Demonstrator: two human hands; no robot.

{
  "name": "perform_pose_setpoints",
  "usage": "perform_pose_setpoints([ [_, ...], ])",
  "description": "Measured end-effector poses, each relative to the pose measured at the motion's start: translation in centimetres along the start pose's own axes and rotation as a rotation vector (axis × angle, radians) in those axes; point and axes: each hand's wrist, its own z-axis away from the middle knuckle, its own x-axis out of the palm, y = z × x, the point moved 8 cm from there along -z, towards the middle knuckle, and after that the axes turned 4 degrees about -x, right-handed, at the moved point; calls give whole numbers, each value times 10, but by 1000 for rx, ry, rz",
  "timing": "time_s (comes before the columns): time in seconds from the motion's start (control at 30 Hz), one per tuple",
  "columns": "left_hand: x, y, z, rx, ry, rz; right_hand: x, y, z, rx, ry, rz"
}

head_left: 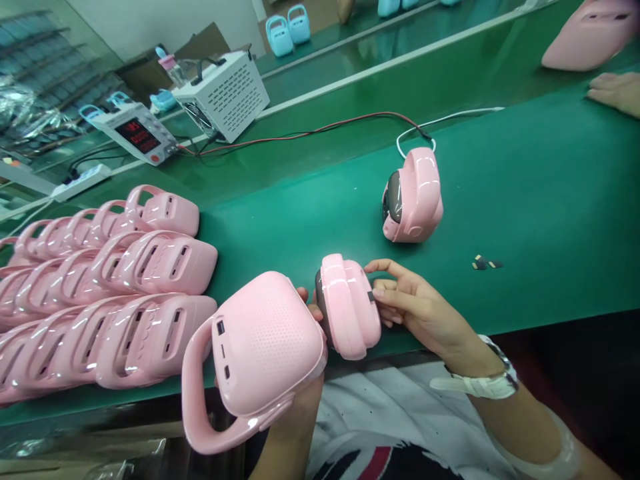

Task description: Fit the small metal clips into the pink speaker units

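My left hand (307, 390) is wrapped round a pink speaker-like device (273, 340) with a loop handle, a dotted grille and ports along one side. Its fingertips also reach a second pink device (345, 310), which is turned top-up beside the first. My right hand (417, 303) pinches a small black memory card (371, 296) at the second device's side; how far the card sits in a slot cannot be seen. Loose memory cards (480, 263) with gold contacts lie on the green mat (540, 220) to the right.
Another pink device (415, 197) stands ahead with a cable behind it. Rows of pink devices (175, 263) fill the left. A power supply (135, 130) and a vented metal box (227, 93) stand behind. At far right, another person's hand (617, 92) rests near a pink device (590, 37).
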Motion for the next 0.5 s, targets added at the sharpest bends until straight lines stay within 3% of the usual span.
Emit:
perform_pose_setpoints([
  [0.27,-4,-6,3,-52,2,52,-1,-1,2,62,-11,-35],
  [0.5,-6,-2,3,48,25,-9,-2,2,-1,95,-10,-33],
])
